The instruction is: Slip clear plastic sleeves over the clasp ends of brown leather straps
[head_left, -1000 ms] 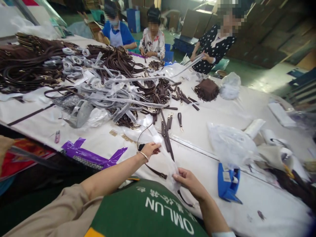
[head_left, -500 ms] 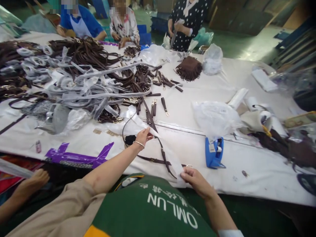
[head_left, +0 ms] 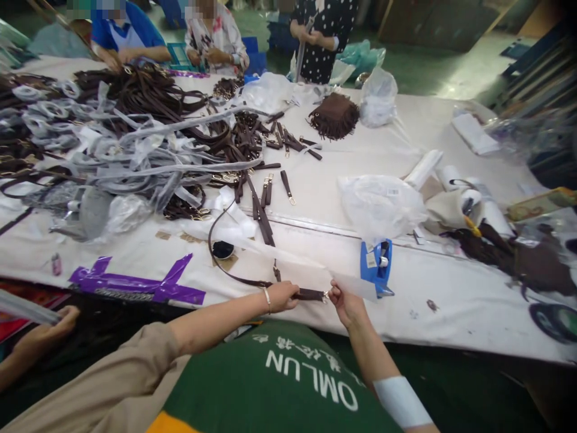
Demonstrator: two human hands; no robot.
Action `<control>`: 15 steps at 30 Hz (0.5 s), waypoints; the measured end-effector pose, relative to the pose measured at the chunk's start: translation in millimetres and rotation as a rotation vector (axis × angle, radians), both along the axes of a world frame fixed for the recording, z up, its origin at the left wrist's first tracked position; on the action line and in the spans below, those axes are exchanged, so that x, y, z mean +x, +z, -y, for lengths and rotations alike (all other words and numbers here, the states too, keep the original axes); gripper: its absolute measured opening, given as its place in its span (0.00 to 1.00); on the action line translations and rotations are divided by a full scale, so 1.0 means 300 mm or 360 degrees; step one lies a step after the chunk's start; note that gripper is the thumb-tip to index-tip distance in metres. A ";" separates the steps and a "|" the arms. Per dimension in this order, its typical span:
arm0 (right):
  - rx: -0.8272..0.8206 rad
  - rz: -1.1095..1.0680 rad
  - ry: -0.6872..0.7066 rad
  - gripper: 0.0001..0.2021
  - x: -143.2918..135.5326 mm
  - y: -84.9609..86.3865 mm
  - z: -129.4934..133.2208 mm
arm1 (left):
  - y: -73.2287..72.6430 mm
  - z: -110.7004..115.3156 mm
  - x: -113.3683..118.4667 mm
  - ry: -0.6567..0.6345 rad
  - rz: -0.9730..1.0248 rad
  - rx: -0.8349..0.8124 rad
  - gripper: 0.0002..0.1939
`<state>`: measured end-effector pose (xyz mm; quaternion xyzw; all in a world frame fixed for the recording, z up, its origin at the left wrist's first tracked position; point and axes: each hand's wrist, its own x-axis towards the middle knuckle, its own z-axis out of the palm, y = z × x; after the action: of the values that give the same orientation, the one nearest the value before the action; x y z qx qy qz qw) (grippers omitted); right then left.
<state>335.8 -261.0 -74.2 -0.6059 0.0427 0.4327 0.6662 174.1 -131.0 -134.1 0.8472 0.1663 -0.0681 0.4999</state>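
My left hand (head_left: 285, 296), with a bracelet at the wrist, is closed round a dark brown strap (head_left: 241, 279) near the table's front edge. The strap curves up and left in a loop, and its end with a metal clasp (head_left: 325, 296) points at my right hand. My right hand (head_left: 345, 300) is pinched on a thin white strip (head_left: 306, 264), which stretches up and left above the strap, with its free end out to the right. A small dark round object (head_left: 223, 249) lies inside the loop.
Brown and grey-wrapped straps (head_left: 148, 138) heap on the left. A blue tape dispenser (head_left: 377, 267) and a clear plastic bag (head_left: 383, 204) are right of my hands. Purple tape (head_left: 135, 285) marks the front edge. Several people work across the table; another person's hand (head_left: 63, 322) is at lower left.
My left hand has let go of the white strip, moved down and taken hold of the strap. My right hand has risen slightly with the strip. The view has shifted a little.
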 end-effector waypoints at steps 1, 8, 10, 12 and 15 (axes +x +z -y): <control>0.0009 0.0033 0.0006 0.16 -0.002 0.006 -0.011 | 0.025 -0.021 -0.021 0.0096 -0.0027 0.0002 0.08; -0.0018 0.0617 0.0447 0.18 -0.105 0.091 -0.172 | 0.271 -0.118 -0.101 0.0970 0.0024 -0.1115 0.31; -0.0079 0.1041 0.0596 0.17 -0.145 0.121 -0.222 | 0.328 -0.119 -0.101 0.0988 0.0031 -0.1301 0.34; -0.0083 0.1362 0.0677 0.15 -0.178 0.146 -0.268 | 0.366 -0.127 -0.105 0.0986 -0.0009 -0.1355 0.33; -0.0045 0.1424 0.0701 0.15 -0.217 0.173 -0.324 | 0.395 -0.159 -0.132 0.1004 -0.0007 -0.1288 0.25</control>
<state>270.7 -163.9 -22.1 -0.7357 -0.3703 0.2603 0.5038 134.5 -83.2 -15.6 0.4943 0.3753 0.0254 0.7836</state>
